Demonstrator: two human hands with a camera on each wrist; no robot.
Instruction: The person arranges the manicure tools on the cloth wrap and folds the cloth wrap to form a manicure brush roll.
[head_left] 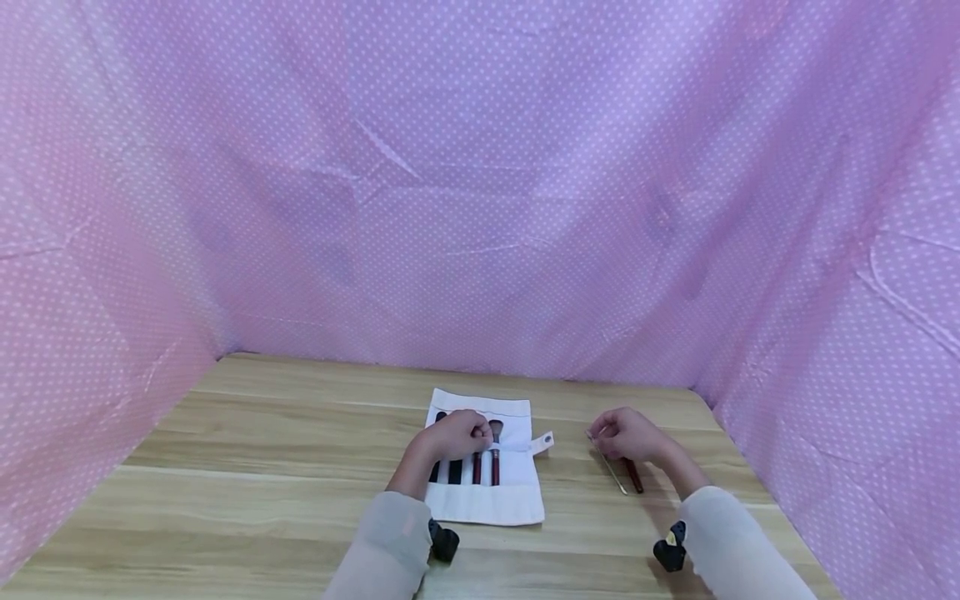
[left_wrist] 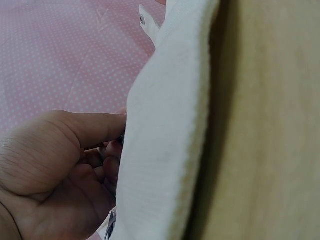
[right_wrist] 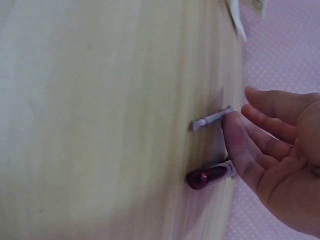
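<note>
A white fabric brush roll (head_left: 487, 505) lies unfolded on the table, with black-handled tools and makeup brushes (head_left: 496, 471) with dark red handles in its slots. Over its upper middle, my left hand (head_left: 454, 435) has curled fingers and pinches the white band (head_left: 513, 447) that crosses the brushes. The roll's edge hides those fingertips in the left wrist view. To the right, my right hand (head_left: 630, 435) reaches down over a thin metallic stick (head_left: 615, 477) and a dark red handle (head_left: 633, 477). Its fingertips are right at the stick's far end, thumb apart from the fingers (right_wrist: 237, 137).
A snap tab (head_left: 542, 442) sticks out from the roll's right side. The wood-grain table (head_left: 247, 467) is bordered by pink dotted cloth (head_left: 465, 275) at the back and sides. A black wrist device (head_left: 670, 547) sits beside the right sleeve.
</note>
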